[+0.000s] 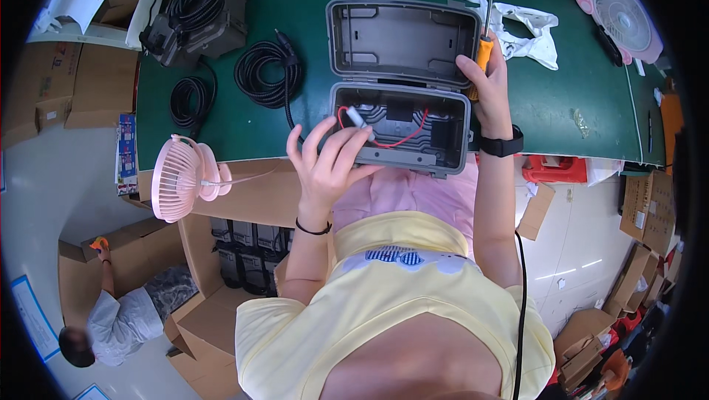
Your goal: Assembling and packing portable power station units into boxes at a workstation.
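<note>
A grey plastic case (399,162) lies open at the bench's near edge, its lid (402,38) folded back away from me. Inside runs a red wire (402,141) with a white connector (357,117) on the left. My left hand (330,156) is at the case's left front corner, fingers apart and bent over the rim near the connector; its fingertips partly cover the wire. On the right, my right hand (493,90) is closed round a screwdriver (484,53) with an orange handle, its shaft pointing away from me. The right thumb rests by the lid's edge.
Coiled black cables (269,73) lie left on the green bench (295,12), beside another grey case (225,23) carrying a coil. A pink fan (176,178) stands at the left edge. White cloth (528,31) lies behind my right hand. Another person (125,319) is among cartons at lower left.
</note>
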`<state>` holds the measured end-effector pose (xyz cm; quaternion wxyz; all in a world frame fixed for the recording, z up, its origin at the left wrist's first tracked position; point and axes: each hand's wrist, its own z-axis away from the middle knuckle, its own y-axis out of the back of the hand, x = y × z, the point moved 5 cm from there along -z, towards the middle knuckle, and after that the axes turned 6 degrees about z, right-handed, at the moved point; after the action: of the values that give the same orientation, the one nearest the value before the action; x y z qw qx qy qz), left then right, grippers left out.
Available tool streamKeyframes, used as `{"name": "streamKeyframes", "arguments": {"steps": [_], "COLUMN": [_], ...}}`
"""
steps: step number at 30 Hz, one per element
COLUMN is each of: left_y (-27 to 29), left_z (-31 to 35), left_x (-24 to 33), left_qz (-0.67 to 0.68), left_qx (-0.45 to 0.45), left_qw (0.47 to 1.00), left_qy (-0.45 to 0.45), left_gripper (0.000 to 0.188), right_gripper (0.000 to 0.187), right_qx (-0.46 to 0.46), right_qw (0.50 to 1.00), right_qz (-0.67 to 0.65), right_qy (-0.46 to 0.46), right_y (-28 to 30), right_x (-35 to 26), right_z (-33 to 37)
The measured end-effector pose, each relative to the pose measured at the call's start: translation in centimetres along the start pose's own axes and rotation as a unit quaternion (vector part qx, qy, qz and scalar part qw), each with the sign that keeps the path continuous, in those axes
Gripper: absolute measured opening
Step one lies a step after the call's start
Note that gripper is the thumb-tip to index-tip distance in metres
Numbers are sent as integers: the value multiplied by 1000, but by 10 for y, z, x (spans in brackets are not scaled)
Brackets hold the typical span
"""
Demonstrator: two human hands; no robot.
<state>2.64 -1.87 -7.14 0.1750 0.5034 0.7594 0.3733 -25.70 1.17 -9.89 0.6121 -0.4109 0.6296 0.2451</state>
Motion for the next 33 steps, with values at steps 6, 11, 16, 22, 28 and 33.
{"name": "streamKeyframes", "arguments": {"steps": [6, 11, 16, 22, 28, 33], "left_y": [0, -1, -3, -2, -15, -24], "left_z": [-6, -4, 0, 2, -18, -29], "left_x": [-2, -1, 1, 2, 4, 1], "left_qz": [42, 67, 89, 57, 76, 148], "left_qx": [-32, -31, 18, 30, 14, 45], "left_qw": [998, 997, 996, 998, 996, 986], "left_qy": [-15, -16, -12, -6, 37, 64], "left_gripper": [51, 48, 42, 40, 44, 44], "right_gripper": [60, 59, 51, 38, 35, 35], "right_qx": [-2, -3, 3, 23, 84, 108], "right_qw": [1000, 1000, 994, 985, 974, 970], "right_qz": [-13, -5, -110, 117, 193, 198], "right_qy": [-7, -12, -20, 128, 85, 96], "right_y": [0, 2, 3, -1, -11, -16], "right_x": [1, 6, 2, -55, -83, -83], "right_z": [1, 2, 1, 5, 8, 6]}}
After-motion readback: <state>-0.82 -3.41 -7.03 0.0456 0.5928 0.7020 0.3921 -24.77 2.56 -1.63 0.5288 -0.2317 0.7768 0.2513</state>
